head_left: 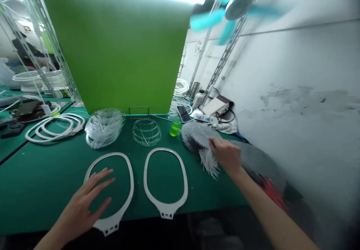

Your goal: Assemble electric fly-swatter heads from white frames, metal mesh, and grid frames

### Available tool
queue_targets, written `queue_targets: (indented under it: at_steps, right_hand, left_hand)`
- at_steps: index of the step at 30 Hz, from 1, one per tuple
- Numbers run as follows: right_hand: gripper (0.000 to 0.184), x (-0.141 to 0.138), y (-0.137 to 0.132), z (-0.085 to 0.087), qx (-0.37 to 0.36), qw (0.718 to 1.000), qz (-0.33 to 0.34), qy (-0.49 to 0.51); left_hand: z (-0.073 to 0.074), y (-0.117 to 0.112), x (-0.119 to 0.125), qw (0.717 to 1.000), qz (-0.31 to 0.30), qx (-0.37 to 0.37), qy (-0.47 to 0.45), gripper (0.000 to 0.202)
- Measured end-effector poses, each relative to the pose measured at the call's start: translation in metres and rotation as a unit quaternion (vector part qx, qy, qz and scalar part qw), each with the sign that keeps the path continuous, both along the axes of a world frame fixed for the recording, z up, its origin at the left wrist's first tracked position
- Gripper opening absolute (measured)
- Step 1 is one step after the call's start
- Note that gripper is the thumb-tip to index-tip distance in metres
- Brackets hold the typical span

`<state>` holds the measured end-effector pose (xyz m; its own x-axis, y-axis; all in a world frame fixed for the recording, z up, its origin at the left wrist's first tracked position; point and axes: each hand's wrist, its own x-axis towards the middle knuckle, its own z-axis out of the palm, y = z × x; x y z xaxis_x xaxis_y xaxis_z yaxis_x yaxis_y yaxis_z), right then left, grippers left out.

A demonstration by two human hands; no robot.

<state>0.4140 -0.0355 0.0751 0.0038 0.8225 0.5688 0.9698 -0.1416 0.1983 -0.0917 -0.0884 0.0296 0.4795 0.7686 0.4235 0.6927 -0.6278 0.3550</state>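
Two white oval plastic frames lie side by side on the green table (33,182). My left hand (84,201) rests flat, fingers spread, on the left frame (129,175). The right frame (165,205) lies untouched beside it. My right hand (226,154) is closed on a stack of grey mesh sheets (195,135) at the table's right side, with white strand ends (209,163) hanging below my fingers.
A green upright panel (123,47) stands at the table's back. In front of it sit a pile of clear wire domes (104,127), a single wire dome (146,132) and a small green bottle (175,127). More white rings (54,127) lie left. A phone (183,113) and clutter lie by the wall; a fan (233,4) spins overhead.
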Motion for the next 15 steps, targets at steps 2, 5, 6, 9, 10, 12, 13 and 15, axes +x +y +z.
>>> queue_targets:
  at_steps: [2, 5, 6, 9, 10, 12, 13, 15]
  right_hand:
    - [0.035, -0.001, 0.007, -0.001, 0.026, 0.999, 0.018, 0.002]
    - [0.031, -0.003, 0.011, -0.007, 0.014, 0.999, -0.001, 0.042]
    - [0.028, -0.002, 0.011, -0.01, -0.008, 0.998, 0.001, 0.058]
    - [0.024, -0.003, 0.003, -0.008, -0.029, 0.996, 0.051, 0.064]
    - [0.023, -0.007, -0.002, -0.003, 0.012, 0.997, 0.063, 0.048]
    - [0.021, -0.024, -0.016, 0.014, 0.139, 0.987, 0.078, 0.003]
    - [0.018, -0.039, -0.025, 0.023, 0.199, 0.976, 0.091, -0.015]
    - [0.008, -0.081, -0.047, 0.039, 0.235, 0.96, 0.152, -0.019]
  left_hand:
    - [0.013, -0.007, 0.019, 0.999, -0.027, 0.031, -0.023, 0.046]
    - [0.021, -0.017, 0.032, 0.998, -0.042, 0.036, -0.036, 0.048]
    - [0.021, -0.021, 0.032, 0.998, -0.039, 0.028, -0.041, 0.048]
    - [0.02, -0.031, 0.029, 0.996, -0.016, -0.032, -0.08, 0.045]
    - [0.02, -0.034, 0.029, 0.992, -0.009, -0.066, -0.103, 0.043]
    - [0.023, -0.038, 0.037, 0.972, 0.003, -0.159, -0.171, 0.04]
    - [0.025, -0.039, 0.045, 0.952, 0.006, -0.216, -0.217, 0.039]
    - [0.03, -0.04, 0.069, 0.877, -0.007, -0.349, -0.332, 0.042]
